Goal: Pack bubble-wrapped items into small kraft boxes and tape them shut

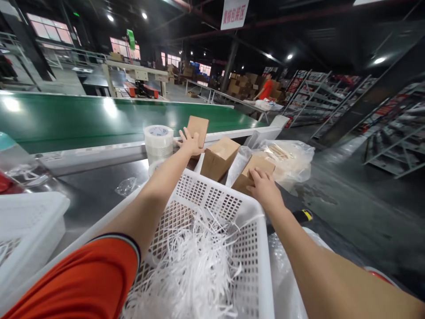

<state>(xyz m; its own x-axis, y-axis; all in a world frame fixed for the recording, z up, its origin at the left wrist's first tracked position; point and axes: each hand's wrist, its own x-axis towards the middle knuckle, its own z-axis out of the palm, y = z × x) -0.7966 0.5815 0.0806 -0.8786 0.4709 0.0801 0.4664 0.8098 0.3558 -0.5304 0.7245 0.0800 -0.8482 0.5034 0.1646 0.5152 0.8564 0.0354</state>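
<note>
My left hand [190, 144] has its fingers spread, lying against the face of a small upright cardboard box [201, 126]. A second cardboard box [219, 157] stands between my two hands. My right hand [265, 188] has its fingers curled over the edge of a third cardboard box [262, 165]; its far side is hidden. Below my arms is a white perforated plastic basket [262, 248] with white shredded paper filler [195, 266] in it. To the left of my left hand stand stacked rolls of clear tape [158, 141].
A green conveyor belt [133, 122] runs beyond the table [89, 186]. Another white basket [31, 217] sits at left. Clear plastic bags [288, 157] lie to the right. A person in a red shirt [266, 90] stands far off, near shelving racks [308, 93].
</note>
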